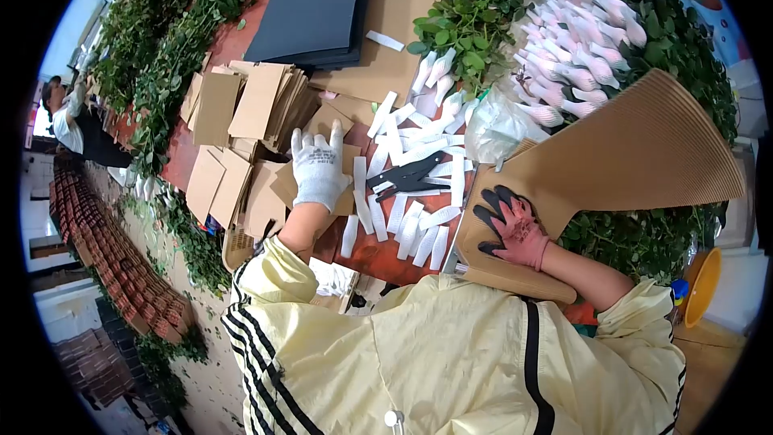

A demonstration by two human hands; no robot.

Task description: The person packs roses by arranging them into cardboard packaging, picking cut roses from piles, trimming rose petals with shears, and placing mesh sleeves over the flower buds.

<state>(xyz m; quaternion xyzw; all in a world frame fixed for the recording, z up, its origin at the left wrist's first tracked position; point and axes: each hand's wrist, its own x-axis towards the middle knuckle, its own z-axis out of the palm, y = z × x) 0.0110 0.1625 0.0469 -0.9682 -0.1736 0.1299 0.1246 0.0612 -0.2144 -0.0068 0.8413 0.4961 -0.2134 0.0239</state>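
Note:
My left hand (318,169), in a white knitted glove, rests with fingers stretched out over small brown cardboard pieces (282,185). My right hand (517,229), in a pink glove with dark fingertips, lies flat with fingers apart on a stack of corrugated cardboard sheets (555,181) that fans out to the right. Between my hands, a black stapler (411,176) lies on a scatter of white mesh sleeves (415,229). A clear plastic bag (501,127) sits just beyond the stack's left side.
Roses in white sleeves (576,48) are heaped at the back right, with leafy stems (475,20) beside them. Dark grey sheets (310,8) lie behind piled cardboard pieces (262,101). More greenery (149,40) and another person (68,117) are at left. An orange basin (702,286) stands right.

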